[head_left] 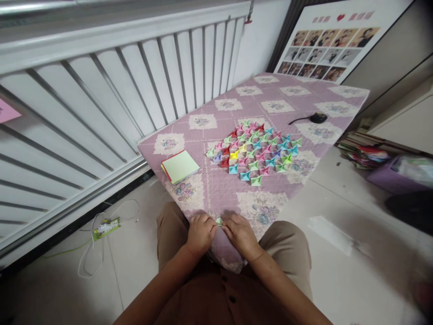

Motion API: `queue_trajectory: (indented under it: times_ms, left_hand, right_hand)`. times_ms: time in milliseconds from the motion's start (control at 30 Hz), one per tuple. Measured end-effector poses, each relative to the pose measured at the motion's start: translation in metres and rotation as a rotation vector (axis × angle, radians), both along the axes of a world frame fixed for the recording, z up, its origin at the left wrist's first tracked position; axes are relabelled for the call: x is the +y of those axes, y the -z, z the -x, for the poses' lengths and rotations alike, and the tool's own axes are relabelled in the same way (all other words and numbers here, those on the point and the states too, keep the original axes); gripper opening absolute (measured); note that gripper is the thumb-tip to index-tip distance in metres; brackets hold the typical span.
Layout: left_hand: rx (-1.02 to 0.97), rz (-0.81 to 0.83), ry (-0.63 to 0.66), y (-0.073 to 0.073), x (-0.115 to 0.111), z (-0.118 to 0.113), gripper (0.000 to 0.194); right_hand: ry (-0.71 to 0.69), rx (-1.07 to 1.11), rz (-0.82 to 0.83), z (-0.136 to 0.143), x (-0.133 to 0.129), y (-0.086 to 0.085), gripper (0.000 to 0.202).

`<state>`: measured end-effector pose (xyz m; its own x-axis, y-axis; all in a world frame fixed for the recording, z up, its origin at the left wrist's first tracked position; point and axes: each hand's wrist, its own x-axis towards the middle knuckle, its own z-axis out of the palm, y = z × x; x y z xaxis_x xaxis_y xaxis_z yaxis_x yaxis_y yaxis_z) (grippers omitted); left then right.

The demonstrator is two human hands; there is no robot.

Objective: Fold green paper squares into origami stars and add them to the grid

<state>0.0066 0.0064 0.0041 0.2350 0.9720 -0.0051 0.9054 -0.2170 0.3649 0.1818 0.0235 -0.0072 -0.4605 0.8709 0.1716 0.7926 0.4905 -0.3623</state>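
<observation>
A small pale green folded paper lies between my two hands at the near edge of the table. My left hand pinches it from the left, fingers closed. From the other side my right hand grips it with thumb and fingertips. Most of the paper is hidden by the fingers. Beyond my hands, several folded paper pieces in green, blue, pink, red, yellow and purple stand in slanting rows. To the left sits a stack of square paper sheets, light green on top, with red and yellow edges showing.
A floral purple cloth covers the table. A black corded object lies at its far right. A white radiator runs along the left side. On the floor are a power strip with cables and a purple bin.
</observation>
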Motion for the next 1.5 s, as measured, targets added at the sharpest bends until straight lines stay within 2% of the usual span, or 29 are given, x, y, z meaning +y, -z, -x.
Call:
queue_trajectory:
  times_ms: [267,633,867,1500]
  left_hand:
    - [0.026,0.127,-0.046,-0.011,0.009,-0.002,0.015]
    - [0.109,0.278,-0.008,-0.023,0.022,-0.004,0.021]
    - [0.153,0.39,-0.012,-0.029,0.034,-0.005,0.023]
    - [0.189,0.556,0.111,-0.03,0.061,0.001,0.024]
  right_hand:
    - [0.132,-0.067,0.056,0.004,0.003,-0.006,0.018]
    - [0.194,-0.183,0.193,0.011,0.008,-0.021,0.021]
    - [0.231,-0.216,0.242,0.013,0.009,-0.023,0.021]
    - [0.262,-0.277,0.285,0.019,0.011,-0.022,0.017]
